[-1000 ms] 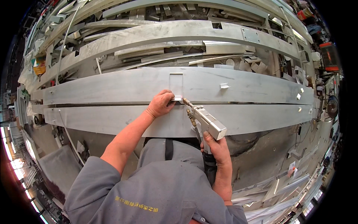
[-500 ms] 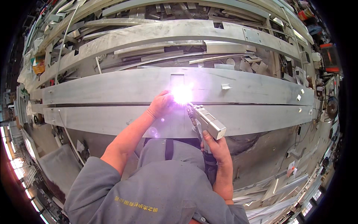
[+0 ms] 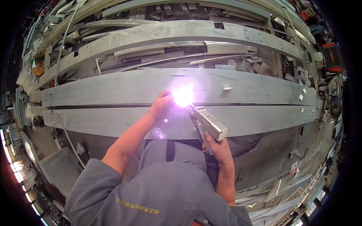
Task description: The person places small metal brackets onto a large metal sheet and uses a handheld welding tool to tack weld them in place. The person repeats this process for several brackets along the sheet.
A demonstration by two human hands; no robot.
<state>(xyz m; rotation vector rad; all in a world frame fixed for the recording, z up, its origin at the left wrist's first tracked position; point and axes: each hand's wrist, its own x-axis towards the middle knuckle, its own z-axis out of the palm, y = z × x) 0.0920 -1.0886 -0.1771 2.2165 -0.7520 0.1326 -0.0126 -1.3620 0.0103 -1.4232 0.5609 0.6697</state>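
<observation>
My right hand [image 3: 218, 146] grips a silver, box-bodied welding gun [image 3: 209, 123] from below. Its tip points up and left into a blinding white-violet glare [image 3: 182, 96] on the far grey metal beam [image 3: 124, 87]. Close to the left side of that glare is my left hand [image 3: 162, 104], its fingers bent together; what they hold, if anything, is lost in the light. A rectangular cutout [image 3: 178, 78] shows in the beam just beyond the glare. Parallel to it and nearer to me runs a second grey beam [image 3: 102, 119], with a narrow dark gap between the two.
A small angled metal piece [image 3: 226, 87] rests on the far beam. Beyond lie another long beam [image 3: 173, 31] and scattered offcuts [image 3: 250, 64]. A thin rod [image 3: 71, 139] leans at the left. Metal strips [image 3: 277, 192] cover the floor at lower right.
</observation>
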